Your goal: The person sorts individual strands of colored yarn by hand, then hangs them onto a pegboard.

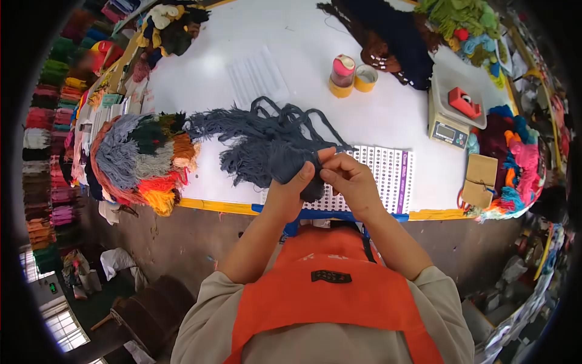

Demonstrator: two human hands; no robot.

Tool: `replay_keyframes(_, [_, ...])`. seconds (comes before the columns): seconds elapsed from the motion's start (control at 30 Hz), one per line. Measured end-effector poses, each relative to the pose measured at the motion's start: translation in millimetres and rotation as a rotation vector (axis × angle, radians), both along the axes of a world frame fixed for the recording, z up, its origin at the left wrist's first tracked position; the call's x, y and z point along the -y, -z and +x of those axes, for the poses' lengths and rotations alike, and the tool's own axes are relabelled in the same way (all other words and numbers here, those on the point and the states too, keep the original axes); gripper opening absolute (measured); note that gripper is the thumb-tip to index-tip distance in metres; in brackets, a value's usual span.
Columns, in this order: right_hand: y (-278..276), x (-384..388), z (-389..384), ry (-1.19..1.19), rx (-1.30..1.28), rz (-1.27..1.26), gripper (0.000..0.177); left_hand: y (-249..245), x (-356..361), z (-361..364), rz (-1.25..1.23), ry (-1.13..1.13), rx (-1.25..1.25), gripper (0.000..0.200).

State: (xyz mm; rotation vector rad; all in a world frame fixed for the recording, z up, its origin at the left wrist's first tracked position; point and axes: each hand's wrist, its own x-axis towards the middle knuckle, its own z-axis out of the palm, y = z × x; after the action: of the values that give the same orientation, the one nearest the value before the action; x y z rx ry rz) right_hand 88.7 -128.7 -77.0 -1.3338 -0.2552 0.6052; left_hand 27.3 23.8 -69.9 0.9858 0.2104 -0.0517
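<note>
Left hand (288, 194): curled round our yarn (282, 161);
Right hand (351, 179): fingertips close, grip unclear;
Far loops (294, 115): could tangle if tugged

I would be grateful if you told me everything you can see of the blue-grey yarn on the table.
The blue-grey yarn is a matte, soft-looking, fibrous bundle. Its left part spreads over the white table in loose strands with ragged ends; thicker cords loop along its far side. The left hand holds a denser, rounded bunch at its near right, thumb pressed against it. The right hand is close to that bunch; whether it pinches a strand is unclear.
</note>
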Motion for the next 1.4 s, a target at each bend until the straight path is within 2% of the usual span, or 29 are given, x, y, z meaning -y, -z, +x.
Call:
replay_keyframes(0.07, [-14.6,0.5,-9.3,-0.021,-0.157,0.053,0.01,-14.6,-5.9,-10.9,-0.031,-0.015,0.014,0.057])
replay_keyframes(0.2, [-31.9,-5.5,-29.0,0.014,-0.224,0.134,0.013,-27.4,-13.7,-28.4,-0.051,-0.029,0.06,0.048])
replay_keyframes(0.3, [-42.3,-8.2,-38.0,0.047,-0.288,0.219,0.017,-32.3,-12.6,-38.0,-0.084,-0.071,0.084,0.049])
replay_keyframes(0.43, [-52.6,-10.5,-51.3,0.036,-0.202,0.184,0.018,-45.7,-13.5,-46.7,-0.069,-0.007,0.118,0.052])
replay_keyframes(0.5, [-63.9,-12.2,-59.3,0.008,-0.063,0.071,0.015,-49.1,-11.4,-50.0,-0.198,-0.044,0.115,0.04])
replay_keyframes(0.57, [-64.7,-10.6,-61.7,-0.012,-0.03,0.048,0.013,-49.0,-10.3,-53.1,-0.201,-0.03,0.121,0.04])
replay_keyframes(0.67, [-72.2,-8.1,-66.3,-0.002,-0.042,0.104,0.013,-58.4,-9.5,-54.4,-0.205,-0.013,0.137,0.04])
replay_keyframes(0.73, [-74.4,-5.1,-69.4,0.022,-0.14,0.167,0.012,-62.0,-8.9,-56.2,-0.205,-0.008,0.146,0.041])
replay_keyframes(0.8, [-73.9,-3.8,-71.8,0.028,-0.156,0.198,0.012,-61.7,-7.2,-57.0,-0.053,0.006,0.179,0.054])
replay_keyframes(0.83, [-74.0,-3.2,-72.6,0.034,-0.173,0.227,0.013,-60.5,-6.6,-56.9,-0.051,0.01,0.182,0.054])
replay_keyframes(0.93, [-85.3,-0.3,-71.7,0.035,-0.308,0.366,0.015,-60.3,-5.5,-56.6,-0.065,-0.019,0.168,0.054])
replay_keyframes(1.0, [-81.2,3.7,-68.1,0.039,-0.318,0.384,0.017,-64.6,-8.1,-54.6,-0.231,0.07,0.208,0.047])
replay_keyframes(1.1, [-82.7,6.3,-68.9,0.018,-0.322,0.353,0.016,-70.1,-4.1,-55.1,-0.16,0.033,0.201,0.048])
replay_keyframes(1.13, [-87.1,4.8,-70.9,0.05,-0.253,0.247,0.013,-69.4,-2.1,-55.2,-0.16,0.036,0.2,0.048])
replay_keyframes(1.17, [-89.4,3.4,-72.6,0.082,-0.183,0.141,0.011,-68.2,0.3,-55.4,-0.113,0.03,0.188,0.055])
replay_keyframes(1.2, [-89.1,2.3,-73.3,0.085,-0.184,0.142,0.011,-67.7,1.7,-55.6,-0.067,0.025,0.175,0.061])
replay_keyframes(1.27, [-88.0,1.6,-73.5,0.075,-0.086,0.081,0.012,-69.0,2.2,-55.4,-0.073,0.053,0.175,0.06])
replay_keyframes(1.4, [-88.2,5.4,-70.5,0.065,-0.093,0.098,0.011,-67.6,3.6,-53.1,-0.098,0.031,0.19,0.052])
